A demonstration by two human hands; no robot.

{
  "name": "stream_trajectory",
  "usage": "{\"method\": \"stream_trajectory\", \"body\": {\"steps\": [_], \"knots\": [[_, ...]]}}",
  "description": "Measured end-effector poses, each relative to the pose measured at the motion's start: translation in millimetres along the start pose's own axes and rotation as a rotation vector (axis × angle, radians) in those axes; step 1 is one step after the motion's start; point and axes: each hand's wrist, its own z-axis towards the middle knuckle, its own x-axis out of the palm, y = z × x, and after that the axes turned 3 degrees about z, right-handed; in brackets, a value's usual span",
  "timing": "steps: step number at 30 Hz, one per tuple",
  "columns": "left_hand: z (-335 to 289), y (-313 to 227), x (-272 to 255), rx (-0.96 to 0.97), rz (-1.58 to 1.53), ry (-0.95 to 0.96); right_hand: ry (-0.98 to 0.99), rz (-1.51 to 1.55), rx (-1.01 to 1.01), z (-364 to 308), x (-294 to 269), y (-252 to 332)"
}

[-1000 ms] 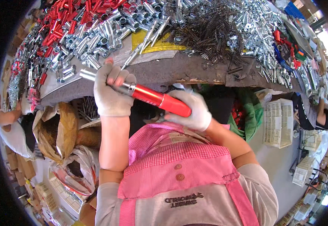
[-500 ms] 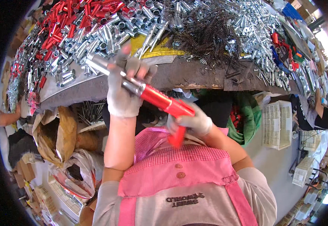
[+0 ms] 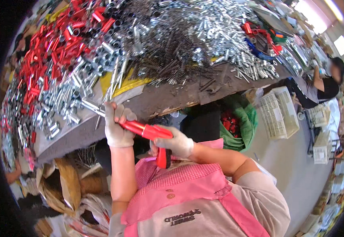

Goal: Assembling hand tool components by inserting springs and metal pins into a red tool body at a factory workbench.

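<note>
Both of my gloved hands hold a red and silver pistol-shaped tool [image 3: 140,129] in front of my apron, at the bench's near edge. My left hand [image 3: 119,128] is closed around the barrel, where a silver tube sticks out past the fingers toward the bench. My right hand [image 3: 175,143] grips the red rear body, and a red and black handle [image 3: 163,158] hangs below it. The palms hide part of the tool. Beyond my left hand, long silver rods [image 3: 118,75] lie on a yellow sheet [image 3: 132,87].
Heaped on the bench are red tubes [image 3: 61,49], dark coil springs [image 3: 172,47] and small silver parts [image 3: 255,65]. Below its edge stand a green sack [image 3: 248,130] of red parts and white crates [image 3: 276,112]. Another person [image 3: 326,85] is at the far right.
My hands and the tool have moved lower and to the left, both hands keeping their hold. The view has turned, so the bench appears tilted and more of the right side shows.
</note>
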Motion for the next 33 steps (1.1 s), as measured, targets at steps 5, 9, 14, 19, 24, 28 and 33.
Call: {"method": "stream_trajectory", "body": {"steps": [5,9,14,19,24,28,33], "knots": [[2,3,-1,-0.054,-0.146,0.071,0.185,-0.946,-0.184,-5,-51,92],[1,-1,4,0.017,-0.184,-0.142,-0.881,-1.631,-0.722,-3,-108,186],[-2,10,6,0.153,0.184,-0.396,-1.405,-2.173,-0.345,-4,-213,258],[-22,-2,0,0.026,0.207,-0.067,-1.239,-2.154,-0.660,-10,-215,263],[-43,-2,1,0.000,0.816,0.159,-0.473,-0.947,-0.792,15,-61,209],[-44,-6,10,-0.151,0.963,0.276,0.082,-0.942,-0.492,30,23,161],[-45,-10,0,-0.191,1.019,0.269,0.111,-0.912,-0.108,29,34,145]]}}
